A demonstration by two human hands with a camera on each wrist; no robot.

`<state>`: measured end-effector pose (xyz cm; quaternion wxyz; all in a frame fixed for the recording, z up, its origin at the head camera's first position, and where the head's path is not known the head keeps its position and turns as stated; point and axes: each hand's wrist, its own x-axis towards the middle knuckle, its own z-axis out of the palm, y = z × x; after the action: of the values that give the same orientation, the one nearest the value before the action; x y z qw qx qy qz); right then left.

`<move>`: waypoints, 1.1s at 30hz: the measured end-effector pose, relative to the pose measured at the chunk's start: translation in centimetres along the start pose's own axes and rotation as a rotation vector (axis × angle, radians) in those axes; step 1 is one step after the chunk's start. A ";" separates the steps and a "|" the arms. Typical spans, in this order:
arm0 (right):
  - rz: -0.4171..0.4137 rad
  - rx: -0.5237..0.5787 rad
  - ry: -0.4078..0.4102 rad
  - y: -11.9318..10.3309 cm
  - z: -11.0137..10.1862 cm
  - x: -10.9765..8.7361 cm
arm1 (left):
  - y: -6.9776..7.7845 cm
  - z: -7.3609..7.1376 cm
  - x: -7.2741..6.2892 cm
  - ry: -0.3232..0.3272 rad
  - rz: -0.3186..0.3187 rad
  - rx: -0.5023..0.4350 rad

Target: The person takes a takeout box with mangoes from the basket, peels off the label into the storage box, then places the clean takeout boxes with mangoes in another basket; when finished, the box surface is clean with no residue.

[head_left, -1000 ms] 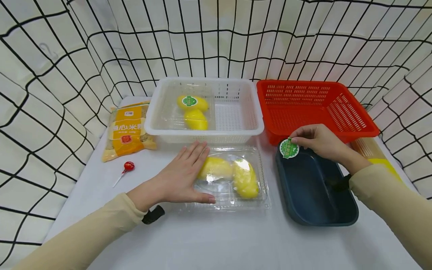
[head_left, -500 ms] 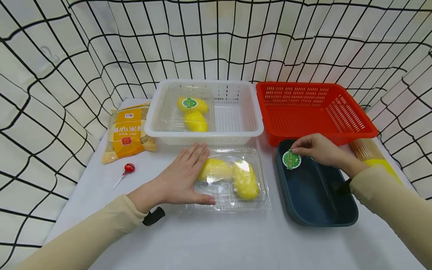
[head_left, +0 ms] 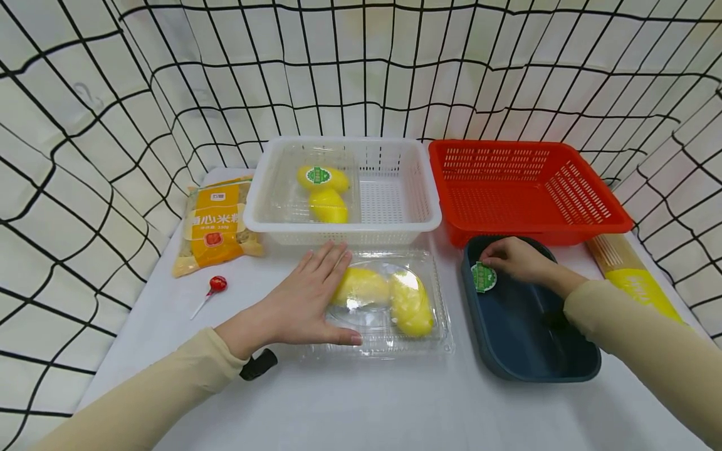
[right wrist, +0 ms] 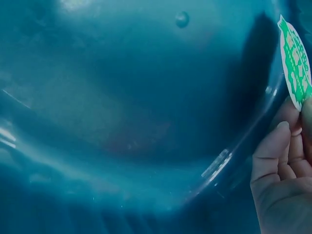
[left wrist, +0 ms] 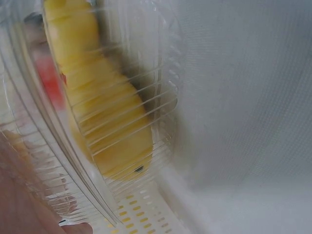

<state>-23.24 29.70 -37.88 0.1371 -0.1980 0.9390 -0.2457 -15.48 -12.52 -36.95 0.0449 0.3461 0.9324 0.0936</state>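
Observation:
My left hand rests with straight, spread fingers on the left part of a clear plastic clamshell box. Inside that box lie two yellow mango-like fruits. In the left wrist view, clear ribbed plastic stands close to the hand, with a yellow fruit behind it. Between thumb and fingertips, my right hand pinches a round green-and-white sticker inside the far left part of a dark blue basin. The right wrist view has the sticker edge-on above the basin's curved wall.
Behind the box stands a white basket holding another clamshell of yellow fruits. A red basket is beside it. Left lie an orange-labelled food bag and a red lollipop; a yellow-labelled packet lies right. Black wire mesh surrounds the table.
My right hand has come down from the basin's far rim into the basin, still pinching the sticker. The left hand has stayed on the clamshell box.

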 end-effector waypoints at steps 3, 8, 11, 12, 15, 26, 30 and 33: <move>0.020 -0.023 0.008 0.1 0.4 0.2 | 0.0 0.0 0.0 0.001 0.001 0.002; 0.037 -0.059 0.033 0.4 0.9 0.5 | 0.1 0.0 0.0 0.003 0.003 0.008; 0.040 -0.076 0.063 0.3 1.2 0.6 | 0.1 -0.1 0.0 0.001 0.002 0.009; 0.041 -0.083 0.074 0.3 1.3 0.6 | 0.1 -0.1 0.0 0.001 0.002 0.009; 0.047 -0.100 0.107 0.2 1.7 0.7 | 0.2 -0.1 0.0 0.002 0.002 0.005; 0.072 -0.102 0.192 0.0 2.4 0.5 | 0.2 -0.2 -0.1 0.005 0.004 0.002; 0.077 -0.109 0.203 -0.1 2.4 0.3 | 0.2 -0.2 -0.1 0.003 0.003 0.003; 0.082 -0.111 0.210 -0.2 2.3 0.2 | 0.2 -0.2 -0.1 0.002 0.001 0.002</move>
<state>-22.55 28.49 -39.75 0.0368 -0.1397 0.9676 -0.2070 -15.30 -12.49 -36.74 0.0436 0.3466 0.9324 0.0930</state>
